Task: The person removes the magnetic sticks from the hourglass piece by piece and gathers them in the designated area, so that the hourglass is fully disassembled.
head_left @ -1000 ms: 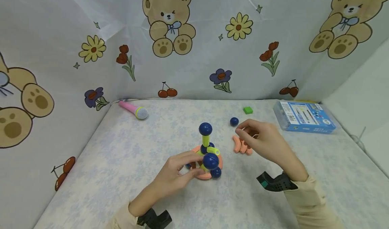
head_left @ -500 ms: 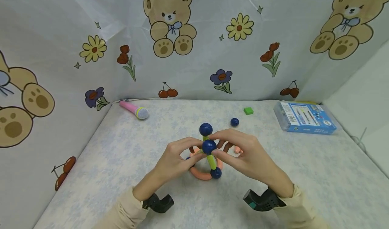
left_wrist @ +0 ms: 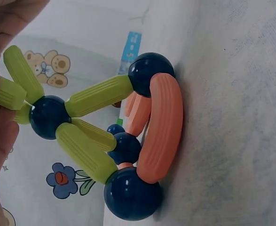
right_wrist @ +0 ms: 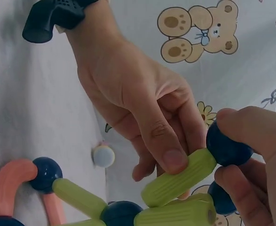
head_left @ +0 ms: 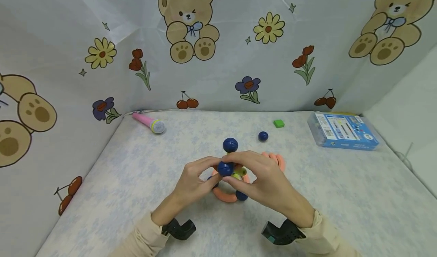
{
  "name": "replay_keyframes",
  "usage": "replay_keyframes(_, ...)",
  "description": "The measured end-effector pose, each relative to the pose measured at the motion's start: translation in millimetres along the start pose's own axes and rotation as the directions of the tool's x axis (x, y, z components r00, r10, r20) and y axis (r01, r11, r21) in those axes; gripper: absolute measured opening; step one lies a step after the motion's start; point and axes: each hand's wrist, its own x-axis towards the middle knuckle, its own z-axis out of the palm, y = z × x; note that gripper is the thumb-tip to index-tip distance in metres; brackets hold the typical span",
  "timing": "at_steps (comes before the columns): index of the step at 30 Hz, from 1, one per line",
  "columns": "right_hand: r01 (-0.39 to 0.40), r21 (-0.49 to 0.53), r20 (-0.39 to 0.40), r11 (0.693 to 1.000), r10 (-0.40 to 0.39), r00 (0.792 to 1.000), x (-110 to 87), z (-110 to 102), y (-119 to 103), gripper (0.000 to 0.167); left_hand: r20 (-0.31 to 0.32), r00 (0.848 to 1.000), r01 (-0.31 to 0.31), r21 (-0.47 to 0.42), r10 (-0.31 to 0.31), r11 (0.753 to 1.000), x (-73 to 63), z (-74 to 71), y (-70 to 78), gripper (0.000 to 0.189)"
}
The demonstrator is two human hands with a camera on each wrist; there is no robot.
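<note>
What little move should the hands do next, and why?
Perhaps ease the bare end of the green stick onto the middle ball. The left hand pinches that stick, and the right hand holds the blue ball on its other end. The bare end looks close but not joined, while other sticks already meet there.

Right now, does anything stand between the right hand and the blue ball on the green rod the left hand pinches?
Nothing visible does: the right hand touches the blue ball directly, at one end of the green rod, while the left hand pinches the rod itself.
</note>
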Motion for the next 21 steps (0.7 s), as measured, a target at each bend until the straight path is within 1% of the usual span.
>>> replay_keyframes(4,-0.026,0.054,-0.042,0.998,0.028,0.999,1.0,-5,-2,0.040,0.002,1.000,-0.004,-0.024,0.004,1.000,-0.6,-1.7,0.5,0.033)
replay_keyframes(6,-0.043,0.055,-0.066,0.998,0.046,0.997,0.9,-11,-1,0.039,-0.001,1.000,0.012,-0.049,-0.012,0.999,-1.6,-2.3,0.5,0.033)
replay_keyframes(9,-0.076,0.023,-0.084,0.997,0.078,0.993,0.2,-22,3,0.038,-0.016,0.998,0.050,-0.104,-0.052,0.993,-2.7,-2.8,-0.1,0.034)
replay_keyframes(12,-0.106,-0.008,-0.101,0.994,0.105,0.989,-1.0,-34,10,0.041,-0.031,0.996,0.080,-0.141,-0.085,0.987,-3.8,-3.1,-1.9,0.034)
replay_keyframes(14,-0.129,0.001,-0.112,0.992,0.128,0.985,-2.3,-42,16,0.045,-0.034,0.995,0.090,-0.167,-0.097,0.982,-4.8,-3.2,-3.9,0.035)
replay_keyframes(18,-0.160,0.020,-0.153,0.987,0.161,0.975,-5.8,-56,29,0.049,-0.018,0.992,0.118,-0.224,-0.125,0.967,-8.0,-1.9,-8.6,0.034)
replay_keyframes(21,-0.217,-0.021,-0.177,0.976,0.210,0.962,-9.6,-65,40,0.046,-0.005,0.988,0.150,-0.243,-0.156,0.958,-11.0,-0.1,-11.0,0.034)
